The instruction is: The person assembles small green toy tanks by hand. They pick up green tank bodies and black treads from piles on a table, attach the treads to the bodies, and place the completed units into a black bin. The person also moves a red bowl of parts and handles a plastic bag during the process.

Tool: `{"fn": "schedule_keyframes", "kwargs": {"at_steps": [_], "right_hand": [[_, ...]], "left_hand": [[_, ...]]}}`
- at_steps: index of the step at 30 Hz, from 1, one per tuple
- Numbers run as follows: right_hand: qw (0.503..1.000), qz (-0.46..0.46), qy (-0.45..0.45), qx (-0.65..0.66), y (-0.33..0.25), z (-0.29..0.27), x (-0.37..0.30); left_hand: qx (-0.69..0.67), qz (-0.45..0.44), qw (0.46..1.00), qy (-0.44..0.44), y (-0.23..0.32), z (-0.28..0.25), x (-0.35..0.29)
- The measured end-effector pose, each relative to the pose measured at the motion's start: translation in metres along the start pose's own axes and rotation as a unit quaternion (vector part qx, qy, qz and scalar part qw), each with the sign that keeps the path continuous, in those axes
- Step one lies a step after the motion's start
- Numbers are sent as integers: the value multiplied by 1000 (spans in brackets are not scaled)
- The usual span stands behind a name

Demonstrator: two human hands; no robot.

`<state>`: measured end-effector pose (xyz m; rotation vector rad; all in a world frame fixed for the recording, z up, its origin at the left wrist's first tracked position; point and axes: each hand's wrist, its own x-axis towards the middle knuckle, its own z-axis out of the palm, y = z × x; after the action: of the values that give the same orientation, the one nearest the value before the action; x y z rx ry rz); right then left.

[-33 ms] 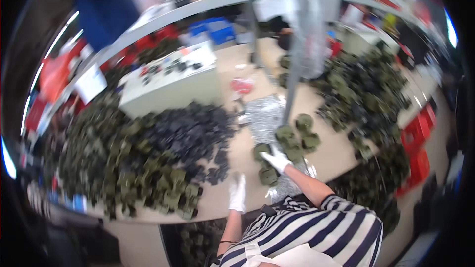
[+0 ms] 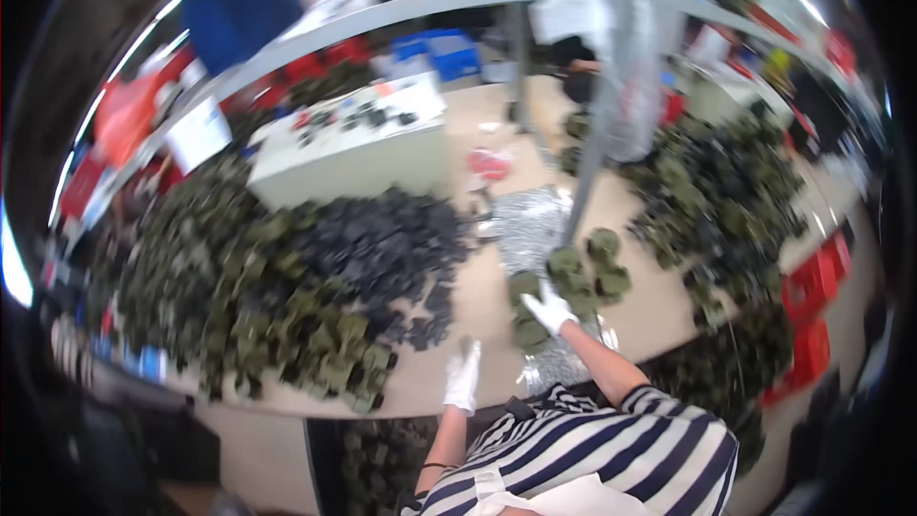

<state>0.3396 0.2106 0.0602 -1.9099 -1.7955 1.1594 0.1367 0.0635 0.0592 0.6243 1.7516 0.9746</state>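
My right hand (image 2: 550, 310), in a white glove, reaches over a small group of olive-green moulded parts (image 2: 523, 287) right of the table's middle. Its thumb and fingers are apart, touching or just above the parts. More such green parts (image 2: 611, 266) stand in short rows to its right. Beneath and behind them lies a silvery, crinkled sheet (image 2: 530, 225). My left hand (image 2: 462, 380), also gloved in white, is near the front edge with fingers stretched forward. Nothing clear shows in it; its fingertips are blurred. To its left is a heap of dark grey pieces (image 2: 382, 239).
A large pile of green parts (image 2: 248, 315) covers the table's left side; another pile (image 2: 716, 182) is at right. Behind the grey heap stands a pale box (image 2: 353, 167) with small items on top. A metal post (image 2: 597, 143) rises from the table. Red crates (image 2: 812, 272) are at far right.
The whole view has shifted slightly, so the table appears further right. My right hand still lies over the green parts, its fingers a little more spread; the left stays near the front edge.
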Motion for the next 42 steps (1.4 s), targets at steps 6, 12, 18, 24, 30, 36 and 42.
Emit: {"fn": "schedule_keyframes", "kwargs": {"at_steps": [6,12,18,24,30,36,42], "right_hand": [[938,-224,261,-39,-14,-7,-14],[927,-366,-58,50,-65,50,-16],[805,-541,-241,18,-127,121,-64],[748,-566,-347,-1,-121,141,-89],[800,-471,-370,-41,-71,140,-108],[789,-464,-391,-94,-44,170,-181],[703,-536,-442,-150,-54,202,-344]], "left_hand": [[-82,160,958,-223,128,-68,-121],[-148,588,625,-491,260,-42,-195],[-203,707,553,-392,276,25,-196],[-190,769,556,-252,278,30,-214],[-169,792,575,-116,254,14,-262],[-111,755,643,-64,185,-41,-361],[-70,722,688,12,115,-86,-484]]}}
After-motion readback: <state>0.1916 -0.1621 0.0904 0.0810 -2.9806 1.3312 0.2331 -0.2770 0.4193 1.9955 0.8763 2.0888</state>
